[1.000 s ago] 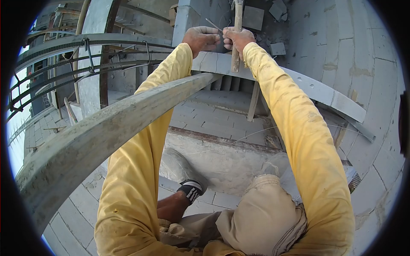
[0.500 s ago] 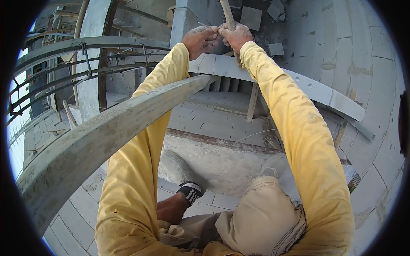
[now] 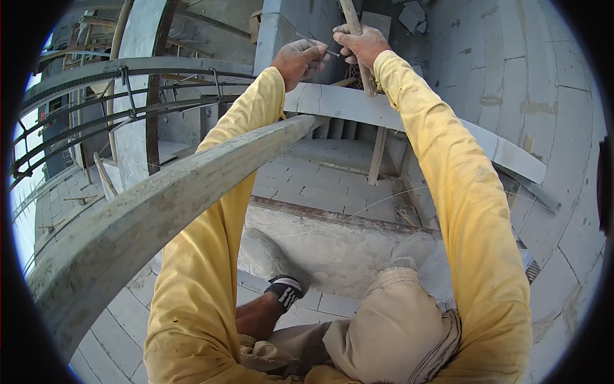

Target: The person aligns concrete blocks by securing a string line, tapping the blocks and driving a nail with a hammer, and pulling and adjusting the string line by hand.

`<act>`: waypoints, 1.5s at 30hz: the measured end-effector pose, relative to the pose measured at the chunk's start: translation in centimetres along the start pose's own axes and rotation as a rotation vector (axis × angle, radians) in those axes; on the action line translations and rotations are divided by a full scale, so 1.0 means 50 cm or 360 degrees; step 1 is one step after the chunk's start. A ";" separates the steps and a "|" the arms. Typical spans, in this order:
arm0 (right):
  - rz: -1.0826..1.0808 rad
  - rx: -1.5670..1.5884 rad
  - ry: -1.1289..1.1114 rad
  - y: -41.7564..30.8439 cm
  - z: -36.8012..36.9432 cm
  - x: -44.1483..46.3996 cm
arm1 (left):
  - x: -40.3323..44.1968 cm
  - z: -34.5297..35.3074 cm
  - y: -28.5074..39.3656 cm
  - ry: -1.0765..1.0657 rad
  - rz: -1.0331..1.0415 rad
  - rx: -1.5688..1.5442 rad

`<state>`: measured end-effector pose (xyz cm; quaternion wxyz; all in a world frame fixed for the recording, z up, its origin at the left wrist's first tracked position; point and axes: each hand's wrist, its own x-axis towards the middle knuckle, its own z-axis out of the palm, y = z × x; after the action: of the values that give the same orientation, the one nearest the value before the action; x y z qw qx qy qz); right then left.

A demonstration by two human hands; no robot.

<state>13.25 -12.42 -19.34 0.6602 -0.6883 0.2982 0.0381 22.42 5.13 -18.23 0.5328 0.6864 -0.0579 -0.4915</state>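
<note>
At the top centre, my left hand (image 3: pixel 298 63) pinches a thin nail (image 3: pixel 331 53), whose end sticks out to the right past the fingertips. A short way to the right, my right hand (image 3: pixel 362 45) is closed around a wooden handle (image 3: pixel 366 78) that slants down to the right. The handle's upper end runs out of the frame, so the tool's head is hidden. Both hands are above a pale beam (image 3: pixel 396 117), and a thin line hangs near my left hand.
A thick grey timber (image 3: pixel 173 192) slopes from lower left to the pale beam. Rebar (image 3: pixel 121 112) lies at the left. A wooden prop (image 3: pixel 378 155) stands below the beam. A block wall (image 3: pixel 543 96) rises at the right. A thin string crosses the middle.
My hands, close together before, are now apart. My right hand has moved right with the wooden handle, while my left hand has stayed in nearly the same place.
</note>
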 end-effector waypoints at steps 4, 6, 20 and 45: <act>0.0082 0.0253 -0.0017 -0.006 -0.008 0.020 | -0.005 0.007 0.009 -0.0027 0.0017 0.0130; 0.0129 0.0421 -0.0053 -0.008 -0.013 0.029 | -0.005 0.011 0.012 -0.0043 0.0006 0.0202; -0.0228 -0.0275 0.0170 -0.069 0.011 0.025 | -0.010 0.011 0.034 0.0095 0.0109 0.0179; -0.0004 0.0362 -0.0027 -0.003 0.023 -0.014 | -0.015 -0.033 0.049 -0.0246 0.0021 -0.0405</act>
<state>13.12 -11.12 -19.03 0.7367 -0.6088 0.2942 0.0091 24.35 5.66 -15.93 0.6128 0.5730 -0.0404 -0.5427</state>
